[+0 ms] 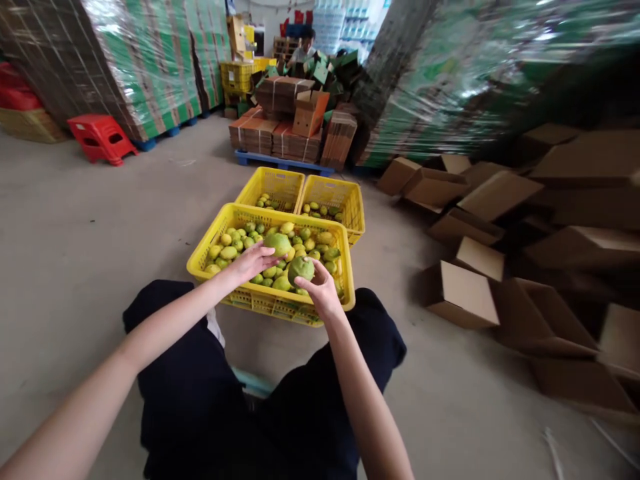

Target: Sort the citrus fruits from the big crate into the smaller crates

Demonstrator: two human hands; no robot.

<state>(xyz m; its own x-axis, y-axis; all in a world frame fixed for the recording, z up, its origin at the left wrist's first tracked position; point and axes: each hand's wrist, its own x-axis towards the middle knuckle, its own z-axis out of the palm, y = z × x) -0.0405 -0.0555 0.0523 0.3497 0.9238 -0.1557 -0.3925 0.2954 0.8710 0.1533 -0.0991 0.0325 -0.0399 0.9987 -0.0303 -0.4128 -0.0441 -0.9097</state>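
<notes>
My left hand point(251, 261) is closed round a large yellow-green lemon point(278, 245), its fingers under the fruit. In my right hand point(321, 288) is a greener, knobbly lemon point(301, 270), gripped between thumb and fingers. Both hands are above a yellow plastic crate point(270, 305) that holds many green and yellow lemons point(229, 253). Behind it stand two more yellow crates, a left crate point(276, 179) and a right crate point(356, 207), each with some lemons at the bottom.
A blue pallet point(285, 163) with bundled flat cardboard point(297, 143) stands beyond the crates. Open cardboard boxes point(463, 293) lie heaped on the right. A red stool point(101, 139) is at the left, near wrapped stacks point(150, 60). A person point(303, 50) is at the back.
</notes>
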